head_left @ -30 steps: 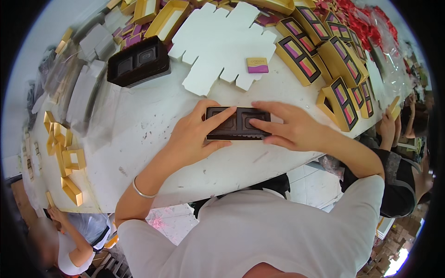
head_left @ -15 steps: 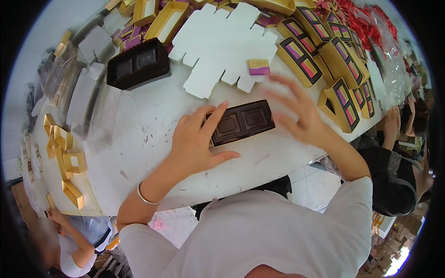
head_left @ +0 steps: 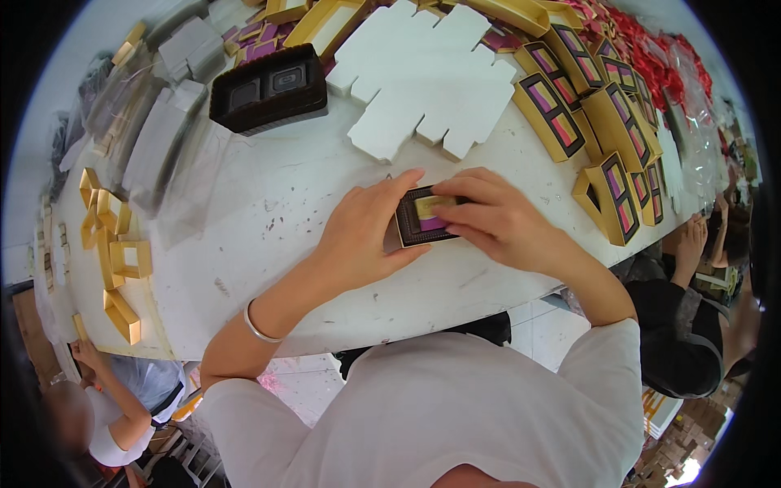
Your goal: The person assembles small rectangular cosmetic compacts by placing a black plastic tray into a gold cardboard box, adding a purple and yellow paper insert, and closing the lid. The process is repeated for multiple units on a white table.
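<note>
In front of me on the table is a small box with a dark brown plastic tray (head_left: pixel 412 237) in it. My left hand (head_left: pixel 355 233) grips the tray's left end, thumb along the near side and fingers along the far side. A small gold-and-purple packet (head_left: pixel 429 213) rests in or over the tray's left compartment. My right hand (head_left: pixel 498 218) reaches in from the right, its fingertips closed on the packet. This hand covers the tray's right part, so the other compartment is hidden.
White flat card blanks (head_left: pixel 423 77) lie stacked beyond my hands. A pile of dark trays (head_left: pixel 268 89) stands to their left. Filled gold boxes (head_left: pixel 622 130) crowd the right side, gold frames (head_left: pixel 130 260) the far left. Co-workers' arms (head_left: pixel 690 244) show at the right and lower left.
The packet, which lay on the white card, is now at the tray's left compartment under my right fingers. My right hand moved in leftward; my left hand shifted to the tray's end.
</note>
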`<state>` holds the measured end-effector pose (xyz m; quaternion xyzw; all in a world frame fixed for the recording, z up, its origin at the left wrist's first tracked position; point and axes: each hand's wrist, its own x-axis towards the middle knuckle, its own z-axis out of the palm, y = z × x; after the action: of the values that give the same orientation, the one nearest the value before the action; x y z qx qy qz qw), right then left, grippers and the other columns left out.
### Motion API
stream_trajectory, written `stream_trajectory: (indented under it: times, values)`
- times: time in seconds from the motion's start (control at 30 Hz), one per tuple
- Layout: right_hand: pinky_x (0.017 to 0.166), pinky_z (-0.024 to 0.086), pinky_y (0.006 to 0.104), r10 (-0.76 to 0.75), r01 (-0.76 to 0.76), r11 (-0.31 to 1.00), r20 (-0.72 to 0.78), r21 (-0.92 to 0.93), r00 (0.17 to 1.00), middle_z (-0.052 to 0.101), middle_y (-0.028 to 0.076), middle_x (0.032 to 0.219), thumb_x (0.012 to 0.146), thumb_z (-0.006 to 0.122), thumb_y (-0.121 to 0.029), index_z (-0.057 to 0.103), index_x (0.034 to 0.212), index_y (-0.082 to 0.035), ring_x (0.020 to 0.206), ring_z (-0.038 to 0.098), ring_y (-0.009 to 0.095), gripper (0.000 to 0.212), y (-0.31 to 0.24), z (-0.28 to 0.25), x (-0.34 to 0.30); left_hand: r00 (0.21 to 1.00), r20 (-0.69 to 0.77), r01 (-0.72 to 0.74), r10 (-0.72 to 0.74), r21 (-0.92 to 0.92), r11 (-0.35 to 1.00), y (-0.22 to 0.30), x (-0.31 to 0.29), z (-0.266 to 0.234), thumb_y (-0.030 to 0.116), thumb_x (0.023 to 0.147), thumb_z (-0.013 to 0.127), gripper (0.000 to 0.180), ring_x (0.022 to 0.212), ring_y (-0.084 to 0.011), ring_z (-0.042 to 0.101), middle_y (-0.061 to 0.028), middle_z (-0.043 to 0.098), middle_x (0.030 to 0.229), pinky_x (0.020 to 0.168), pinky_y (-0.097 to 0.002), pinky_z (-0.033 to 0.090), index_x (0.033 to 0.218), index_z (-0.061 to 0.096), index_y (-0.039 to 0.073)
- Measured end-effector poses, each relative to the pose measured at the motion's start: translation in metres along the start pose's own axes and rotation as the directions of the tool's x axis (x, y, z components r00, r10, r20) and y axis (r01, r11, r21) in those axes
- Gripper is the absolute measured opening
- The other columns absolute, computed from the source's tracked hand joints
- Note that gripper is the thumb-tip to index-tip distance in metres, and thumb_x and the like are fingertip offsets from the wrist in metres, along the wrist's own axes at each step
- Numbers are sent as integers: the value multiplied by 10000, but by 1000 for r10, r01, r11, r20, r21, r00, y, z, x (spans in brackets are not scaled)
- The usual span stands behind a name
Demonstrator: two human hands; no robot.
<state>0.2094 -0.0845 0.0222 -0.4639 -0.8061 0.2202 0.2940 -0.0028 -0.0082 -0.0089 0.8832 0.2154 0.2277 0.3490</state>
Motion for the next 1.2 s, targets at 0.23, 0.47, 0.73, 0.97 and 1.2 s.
stream_trajectory:
  times: [0.23, 0.47, 0.73, 0.97, 1.2]
  values:
    - [837, 361, 411, 4, -4, 1000, 18, 2, 1000, 541, 92, 1075, 687, 749, -60, 664, 827, -80, 948, 515, 278, 166, 8, 5, 11, 999, -6, -43, 43, 21, 999, 4, 5, -3, 199, 652, 803, 761, 901, -309, 573, -125, 596, 1089, 766, -390, 435, 1299, 425, 64]
    - [716, 463, 376, -225, 238, 889, 81, -391, 971, 585, 91, 916, 765, 659, -57, 641, 843, -35, 850, 558, 278, 83, -6, 17, -1, 993, -19, -115, 116, 48, 992, -2, 7, 3, 155, 609, 814, 688, 942, -292, 574, -114, 589, 1134, 801, -363, 451, 1224, 528, 38]
    - [762, 493, 389, 211, -318, 797, -256, -514, 943, 645, 138, 921, 807, 601, -55, 645, 926, -4, 852, 604, 324, 137, 109, -113, 52, 985, -9, -172, 174, 102, 980, 2, 3, 2, 153, 650, 794, 624, 931, -274, 572, -116, 586, 1141, 800, -348, 456, 1220, 573, 27]
    - [793, 501, 417, 489, -434, 573, -134, -695, 862, 667, 161, 937, 773, 615, -164, 634, 1027, -29, 939, 624, 300, 288, 178, -120, 81, 986, -36, -160, 164, 96, 982, 0, 4, 1, 176, 646, 800, 636, 926, -271, 573, -109, 592, 1129, 792, -351, 465, 1224, 575, 33]
    - [848, 484, 382, 616, -547, 660, -45, -515, 787, 656, 170, 1033, 765, 611, -244, 634, 1114, -57, 991, 616, 320, 397, 193, -153, 71, 987, -41, -149, 154, 113, 982, -2, 2, 3, 199, 640, 804, 656, 932, -269, 576, -104, 588, 1126, 798, -354, 470, 1230, 567, 38]
